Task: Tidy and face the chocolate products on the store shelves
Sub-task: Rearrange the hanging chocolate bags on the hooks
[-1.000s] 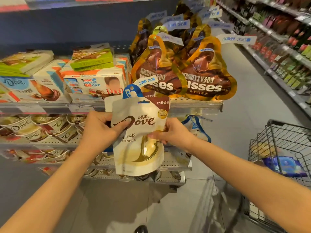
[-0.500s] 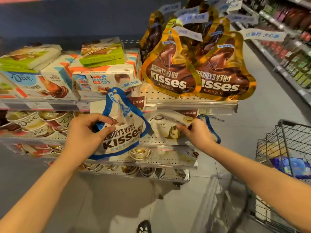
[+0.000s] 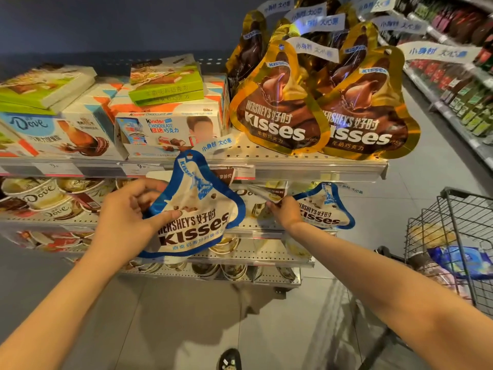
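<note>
At the middle shelf (image 3: 256, 228), your left hand (image 3: 125, 217) pinches the blue-rimmed Kisses bag (image 3: 197, 220) by its left edge, held out in front of the shelf, tilted. Your right hand (image 3: 284, 212) grips the white Dove pouch (image 3: 269, 192) at a corner, back among the stock beside a second blue bag (image 3: 324, 209). That thin corner hold could slip and drop the pouch, or your wrist could knock the second bag over. Readable: "HERSHEY'S KISSES" on both blue bags and the gold bags (image 3: 280, 121) above, "Kinder CHOCOLATE" on the box (image 3: 165, 129), "Dove" on the tubs (image 3: 42, 198).
</note>
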### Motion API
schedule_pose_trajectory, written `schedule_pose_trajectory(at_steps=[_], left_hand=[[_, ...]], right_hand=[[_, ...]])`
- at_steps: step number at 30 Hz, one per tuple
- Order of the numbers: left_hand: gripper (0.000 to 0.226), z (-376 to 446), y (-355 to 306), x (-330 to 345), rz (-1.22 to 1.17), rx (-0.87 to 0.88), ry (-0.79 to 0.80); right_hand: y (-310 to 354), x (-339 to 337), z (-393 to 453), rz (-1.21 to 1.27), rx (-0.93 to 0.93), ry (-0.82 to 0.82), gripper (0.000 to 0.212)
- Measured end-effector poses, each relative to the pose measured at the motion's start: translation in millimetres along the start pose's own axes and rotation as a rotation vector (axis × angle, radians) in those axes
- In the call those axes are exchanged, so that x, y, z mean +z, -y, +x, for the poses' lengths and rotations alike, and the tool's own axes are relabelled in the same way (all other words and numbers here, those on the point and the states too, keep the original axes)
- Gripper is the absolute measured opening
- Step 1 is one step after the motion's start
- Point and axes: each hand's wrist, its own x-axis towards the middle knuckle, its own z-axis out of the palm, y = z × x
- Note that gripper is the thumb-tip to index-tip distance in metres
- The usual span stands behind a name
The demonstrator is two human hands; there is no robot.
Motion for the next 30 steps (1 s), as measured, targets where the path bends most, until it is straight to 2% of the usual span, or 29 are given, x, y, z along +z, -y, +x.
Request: schedule_pose_trajectory(at_steps=[4,7,11,14,17,20,22,25,27,30], left_hand=[[0.044,2.8,-5.3,3.7,0.033,0.001,-0.008],[0.044,5.8,-8.5,9.0,0.037,-0.017,0.003],[0.042,9.8,-11.9,18.4,0.054,-0.014,0.050],[0.041,10.7,-15.4,28.5,0.058,-0.013,0.070],[0.041,9.6,-19.6,38.5,0.059,-0.013,0.084],[0.040,8.6,-22.3,46.5,0.051,-0.009,0.101],[0.038,8.5,-23.0,50.0,0.051,-0.016,0.114],[0.038,8.8,-22.1,53.4,0.068,-0.021,0.139],[0.038,8.3,-21.6,54.1,0.077,-0.024,0.144],[0.038,7.5,-23.1,53.4,0.082,-0.020,0.143]], right_hand=[[-7.0,-10.7,-3.7,-0.024,-0.033,0.076,0.033],[-19.7,-28.6,-19.2,-0.042,-0.099,0.028,0.042],[-43.2,-64.6,-44.5,-0.025,-0.229,-0.415,0.030],[-57.5,-85.1,-32.7,-0.076,-0.068,-0.599,0.056],[-63.2,-96.0,-11.4,-0.148,0.131,-0.541,0.071],[-64.9,-95.8,4.8,-0.162,0.137,-0.384,0.067],[-64.6,-92.0,10.4,-0.102,0.110,-0.305,0.054],[-63.7,-89.4,16.3,0.137,0.112,-0.219,0.026],[-63.6,-90.6,19.8,0.166,0.101,-0.211,0.020],[-63.2,-95.3,15.9,0.046,0.018,-0.226,0.022]])
